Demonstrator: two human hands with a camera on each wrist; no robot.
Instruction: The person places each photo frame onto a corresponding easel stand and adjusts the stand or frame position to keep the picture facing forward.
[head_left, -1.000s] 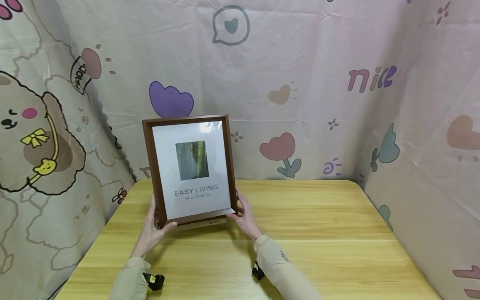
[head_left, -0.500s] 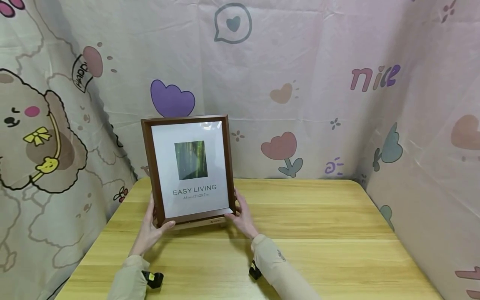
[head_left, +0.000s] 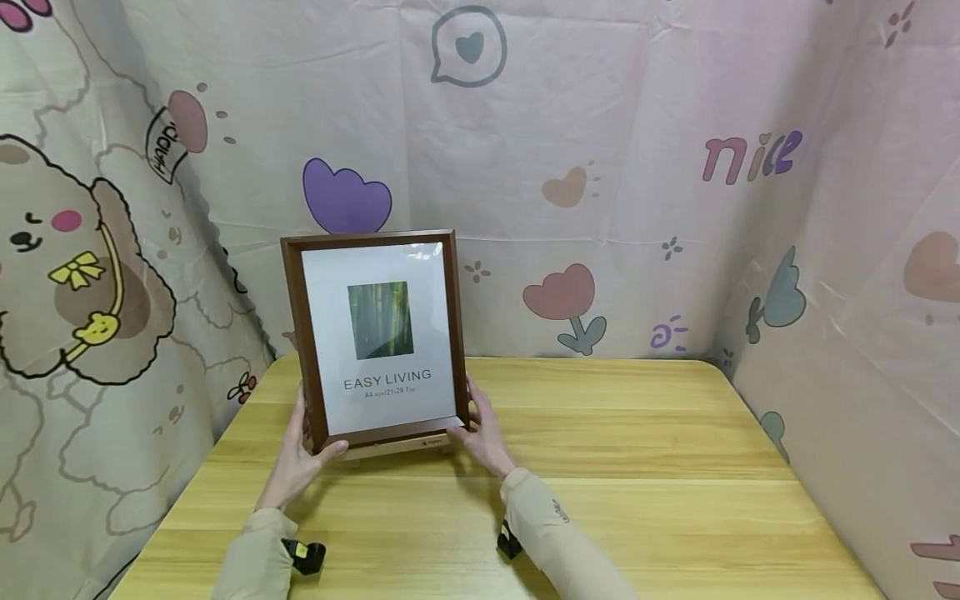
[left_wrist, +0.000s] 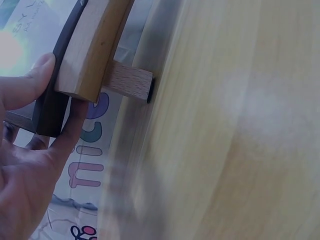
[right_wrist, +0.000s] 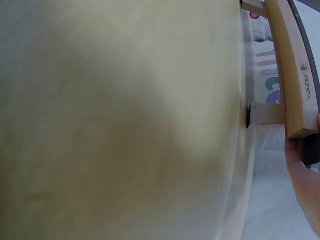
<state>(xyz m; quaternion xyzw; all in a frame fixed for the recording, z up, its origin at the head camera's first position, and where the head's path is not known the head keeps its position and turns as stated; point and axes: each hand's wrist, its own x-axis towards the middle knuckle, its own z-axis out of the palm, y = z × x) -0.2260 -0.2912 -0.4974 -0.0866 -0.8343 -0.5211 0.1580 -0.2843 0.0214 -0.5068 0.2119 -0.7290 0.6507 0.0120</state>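
Note:
A brown picture frame (head_left: 382,333) with a small forest picture and the words EASY LIVING stands upright, leaning slightly back. Its bottom edge is at the pale wooden ledge (head_left: 405,447) of a small easel. My left hand (head_left: 295,467) grips the lower left corner, thumb in front and fingers at the side and behind. At the lower right corner my right hand (head_left: 486,433) holds the frame in the same way. The left wrist view shows the thumb (left_wrist: 42,72) against the frame's dark edge. An easel foot (right_wrist: 267,114) touches the table in the right wrist view.
The yellow wood-grain table (head_left: 615,467) extends right and forward of the frame. A patterned cloth (head_left: 480,167) hangs behind it and along both sides. Black wrist cameras (head_left: 306,557) sit at the beige sleeves (head_left: 558,533).
The frame and both hands have shifted slightly left in the head view. A little more of the easel ledge shows below the frame. Both hands keep their hold.

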